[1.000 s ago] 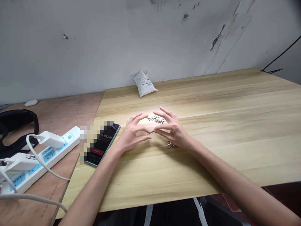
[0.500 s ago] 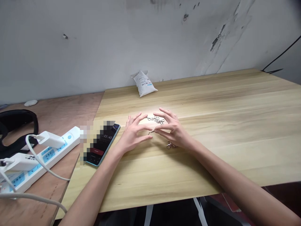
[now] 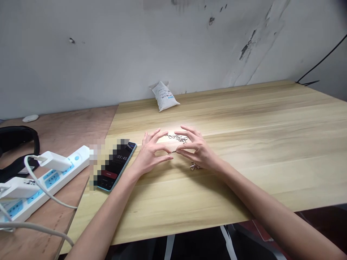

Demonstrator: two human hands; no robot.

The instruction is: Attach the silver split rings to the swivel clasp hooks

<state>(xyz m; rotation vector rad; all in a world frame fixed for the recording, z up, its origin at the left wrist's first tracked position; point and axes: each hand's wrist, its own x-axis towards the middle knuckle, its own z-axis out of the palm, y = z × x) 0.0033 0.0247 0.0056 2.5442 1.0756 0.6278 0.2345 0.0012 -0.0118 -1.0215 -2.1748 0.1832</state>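
Note:
A short silvery metal chain (image 3: 174, 152) is held between my two hands above the table. The thumb and index finger of my right hand (image 3: 199, 150) pinch its right end. My left hand (image 3: 149, 154) has its thumb and index fingertips around the left end, with the other fingers raised and spread. Just behind the fingers lies a small pile of silvery clasps and chain pieces (image 3: 181, 138), partly covered by my right hand. More metal clasps (image 3: 193, 166) rest on the table under my right palm, partly hidden.
A phone (image 3: 119, 164) showing a timer lies left of my left forearm. Further left are a white power strip (image 3: 81, 155) with plugged chargers and a black strap-like object (image 3: 35, 139). A white plastic packet (image 3: 165, 97) stands by the wall on the wooden table (image 3: 257, 144).
My left thumb and index finger have closed in on the chain's left end. The whole view has shifted slightly, so things appear a little further left.

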